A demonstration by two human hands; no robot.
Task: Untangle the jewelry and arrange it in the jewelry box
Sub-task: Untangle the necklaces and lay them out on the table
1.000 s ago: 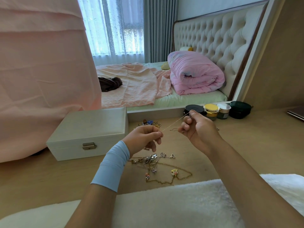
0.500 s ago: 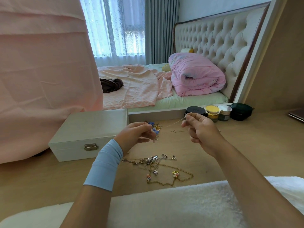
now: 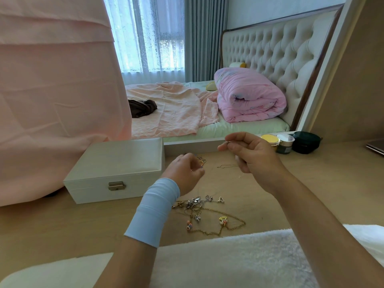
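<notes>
Tangled gold chains and silver charms (image 3: pixel 194 202) lie before us; closed white rectangular jewelry box (image 3: pixel 116 163) at their ten o'clock.

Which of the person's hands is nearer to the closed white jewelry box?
Left. The left hand hovers just past the right end of the jewelry box; the right hand, pinching a thin chain, is farther right.

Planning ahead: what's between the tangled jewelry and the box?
Head view: bare tabletop, crossed by the left wrist's blue sleeve, separates the tangled jewelry from the closed jewelry box.
</notes>
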